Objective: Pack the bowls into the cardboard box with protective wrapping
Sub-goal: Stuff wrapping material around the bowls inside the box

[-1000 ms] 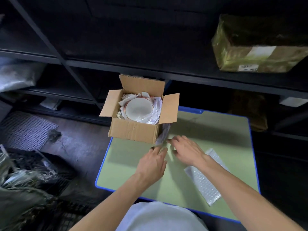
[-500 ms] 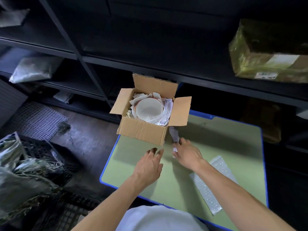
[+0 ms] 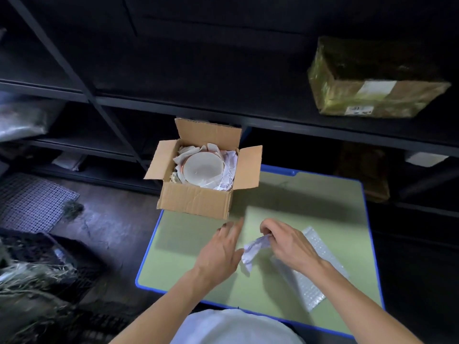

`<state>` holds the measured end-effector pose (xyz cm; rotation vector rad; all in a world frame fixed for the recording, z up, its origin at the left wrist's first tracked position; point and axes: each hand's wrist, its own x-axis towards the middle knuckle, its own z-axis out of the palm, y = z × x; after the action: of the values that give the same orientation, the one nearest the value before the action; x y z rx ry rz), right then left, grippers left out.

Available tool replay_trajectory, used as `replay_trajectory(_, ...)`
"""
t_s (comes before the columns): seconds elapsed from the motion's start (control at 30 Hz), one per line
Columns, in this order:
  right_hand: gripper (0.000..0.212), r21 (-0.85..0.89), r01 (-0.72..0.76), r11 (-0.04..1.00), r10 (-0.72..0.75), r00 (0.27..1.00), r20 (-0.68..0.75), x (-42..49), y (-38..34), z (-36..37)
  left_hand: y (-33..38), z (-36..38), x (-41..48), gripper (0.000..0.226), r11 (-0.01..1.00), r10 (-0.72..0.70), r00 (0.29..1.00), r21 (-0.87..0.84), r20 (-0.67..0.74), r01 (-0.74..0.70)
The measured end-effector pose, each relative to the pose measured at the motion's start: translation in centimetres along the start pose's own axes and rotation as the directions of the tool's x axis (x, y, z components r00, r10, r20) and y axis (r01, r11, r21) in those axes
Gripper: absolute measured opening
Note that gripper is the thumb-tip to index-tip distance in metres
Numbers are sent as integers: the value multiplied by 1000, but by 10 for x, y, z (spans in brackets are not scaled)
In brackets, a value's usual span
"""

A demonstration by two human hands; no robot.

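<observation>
An open cardboard box [image 3: 196, 201] stands on the far left corner of a green table [image 3: 310, 209]. Inside it a white bowl [image 3: 202, 167] sits upright, packed round with crumpled white paper [image 3: 229, 161]. In front of the box, my right hand [image 3: 285, 242] pinches a crumpled piece of paper [image 3: 252, 249] and holds it just above the table. My left hand [image 3: 221, 252] hovers beside it with fingers straight, holding nothing. A sheet of bubble wrap [image 3: 315, 274] lies flat on the table under my right forearm.
Dark metal shelving [image 3: 223, 105] runs behind the table, with a taped parcel [image 3: 370, 83] on the upper right shelf. On the floor to the left lie a wire mesh panel [image 3: 32, 202] and a dark crate with straw [image 3: 37, 269].
My right hand has taken the piece of paper from beside the box and pulled it back toward me. My left hand has drawn back a little too. The camera has moved closer.
</observation>
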<state>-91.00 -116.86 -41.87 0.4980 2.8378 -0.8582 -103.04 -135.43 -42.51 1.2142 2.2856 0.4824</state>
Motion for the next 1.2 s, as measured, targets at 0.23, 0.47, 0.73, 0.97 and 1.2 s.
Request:
replay_trajectory(0.23, 28, 280, 22, 960, -11, 999, -42, -10, -23, -21, 16, -10, -10, 63, 998, 49, 998, -43, 36, -48)
replay_trajectory(0.47, 21, 250, 106, 962, -81, 991, -110, -3, -55, -32, 16, -42, -22, 26, 993, 52, 992, -102, -119, -65)
replay_trajectory(0.73, 28, 131, 280, 951, -245, 941, -234, 36, -105, -61, 4, -93, -33, 35, 992, 25, 958, -112, -286, -59)
replay_trajectory(0.97, 18, 35, 404, 914, -396, 907, -144, 88, -150, -70, -34, -135, -32, 31, 986, -94, 904, -162, -416, 27)
replay_trajectory(1.2, 33, -71, 361, 930, -367, 922, -122, 140, -169, -65, -70, -162, -20, 28, 972, -222, 873, -169, -434, 164)
